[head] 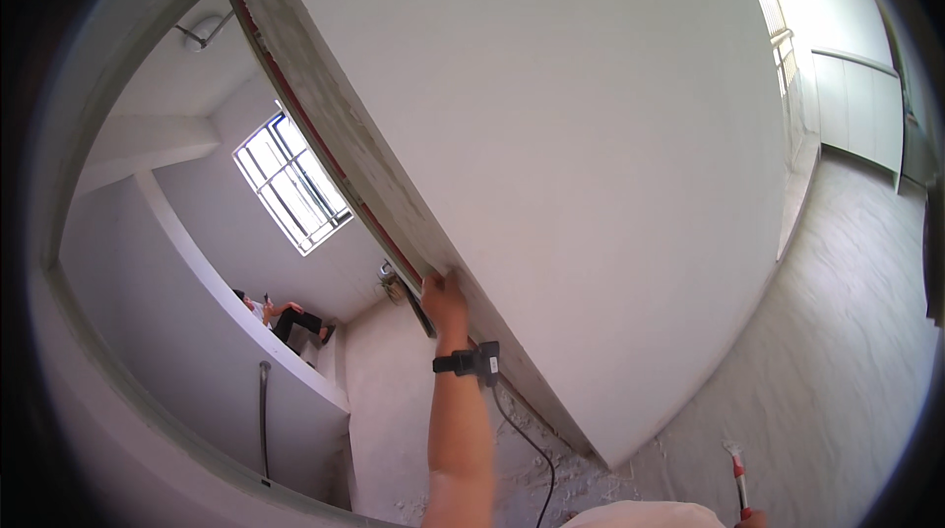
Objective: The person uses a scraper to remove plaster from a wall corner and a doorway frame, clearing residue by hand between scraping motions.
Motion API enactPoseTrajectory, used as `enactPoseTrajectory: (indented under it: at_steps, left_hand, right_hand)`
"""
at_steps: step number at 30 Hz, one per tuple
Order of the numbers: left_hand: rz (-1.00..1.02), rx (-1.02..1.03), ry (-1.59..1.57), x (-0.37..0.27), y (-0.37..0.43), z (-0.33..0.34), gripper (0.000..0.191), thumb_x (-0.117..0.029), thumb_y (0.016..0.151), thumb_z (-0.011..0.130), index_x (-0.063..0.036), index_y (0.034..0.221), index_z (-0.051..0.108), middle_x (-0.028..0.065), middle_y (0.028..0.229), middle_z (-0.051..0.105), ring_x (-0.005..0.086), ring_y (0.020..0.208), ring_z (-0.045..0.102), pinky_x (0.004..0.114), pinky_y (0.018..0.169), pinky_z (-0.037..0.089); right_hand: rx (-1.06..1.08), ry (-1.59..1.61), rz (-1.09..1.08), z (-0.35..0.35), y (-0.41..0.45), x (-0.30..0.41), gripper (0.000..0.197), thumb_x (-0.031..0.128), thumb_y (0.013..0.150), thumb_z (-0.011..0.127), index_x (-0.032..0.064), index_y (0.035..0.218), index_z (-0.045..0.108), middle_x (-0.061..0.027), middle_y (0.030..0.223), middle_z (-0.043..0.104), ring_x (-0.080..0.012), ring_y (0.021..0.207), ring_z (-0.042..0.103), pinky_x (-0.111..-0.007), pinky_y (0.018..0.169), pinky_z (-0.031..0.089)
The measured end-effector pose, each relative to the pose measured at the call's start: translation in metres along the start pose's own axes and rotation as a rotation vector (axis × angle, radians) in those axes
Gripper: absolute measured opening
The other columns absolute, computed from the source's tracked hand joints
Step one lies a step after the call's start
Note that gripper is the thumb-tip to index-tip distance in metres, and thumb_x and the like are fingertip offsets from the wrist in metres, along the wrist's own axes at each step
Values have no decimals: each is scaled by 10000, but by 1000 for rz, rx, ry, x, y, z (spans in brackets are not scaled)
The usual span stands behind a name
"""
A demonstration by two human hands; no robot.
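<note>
My left hand (445, 304) is raised against the plastered edge of a doorway (384, 166), its fingers bent and blurred at the surface. Whether it pinches anything there is hidden. Beside those fingers runs a dark strip with a red line (317, 137) along the opening. A black wrist strap with a small device (472, 362) is on that wrist, and a cable hangs from it. At the bottom right edge, my right hand (753, 520) grips a scraper (740, 480) with a red and grey handle. Only a small part of this hand shows; the scraper's blade end looks whitish.
A broad white wall (561, 181) borders the doorway. Flakes of debris (517, 454) lie on the floor at its foot. Through the opening, a person (291, 318) sits on steps behind a low wall (244, 329), near a barred window (295, 181). A metal handrail (264, 417) is mounted there.
</note>
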State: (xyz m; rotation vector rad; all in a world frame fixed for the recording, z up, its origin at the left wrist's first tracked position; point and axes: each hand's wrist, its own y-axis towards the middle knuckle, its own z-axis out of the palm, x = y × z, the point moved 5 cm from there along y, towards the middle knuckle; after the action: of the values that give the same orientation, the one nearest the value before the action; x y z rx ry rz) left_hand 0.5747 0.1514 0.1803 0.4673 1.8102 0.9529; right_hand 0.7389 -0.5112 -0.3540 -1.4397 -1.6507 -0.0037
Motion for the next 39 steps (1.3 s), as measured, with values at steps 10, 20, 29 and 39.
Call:
enactPoseTrajectory:
  at_steps: [10, 20, 29, 39]
  left_hand:
    - [-64, 66, 62, -1, 17, 2, 302, -236, 836, 578, 31, 697, 601, 180, 626, 597, 324, 609, 596, 387, 580, 450]
    - [188, 208, -34, -32, 12, -3, 318, -229, 859, 556, 21, 663, 568, 165, 608, 608, 325, 596, 612, 393, 574, 466]
    - [238, 9, 267, -21, 41, -6, 304, -249, 855, 571, 1, 682, 576, 159, 608, 616, 345, 574, 611, 404, 546, 472]
    - [296, 43, 268, -42, 48, -13, 267, -230, 807, 602, 24, 725, 602, 171, 589, 590, 334, 543, 598, 421, 548, 464]
  right_hand:
    - [176, -257, -38, 24, -6, -88, 293, 275, 839, 510, 76, 1006, 645, -231, 871, 642, -360, 836, 624, -463, 666, 475]
    - [231, -232, 43, 13, -17, -88, 412, 385, 843, 510, 64, 1083, 604, -244, 868, 629, -398, 831, 611, -483, 685, 474]
    - [202, -314, -204, 22, -8, -49, 323, 175, 771, 524, 37, 1046, 621, -256, 852, 630, -412, 832, 612, -477, 678, 478]
    - [202, -292, -8, 30, -10, -117, 367, 239, 765, 616, 56, 1082, 627, -219, 860, 646, -351, 808, 630, -438, 667, 481]
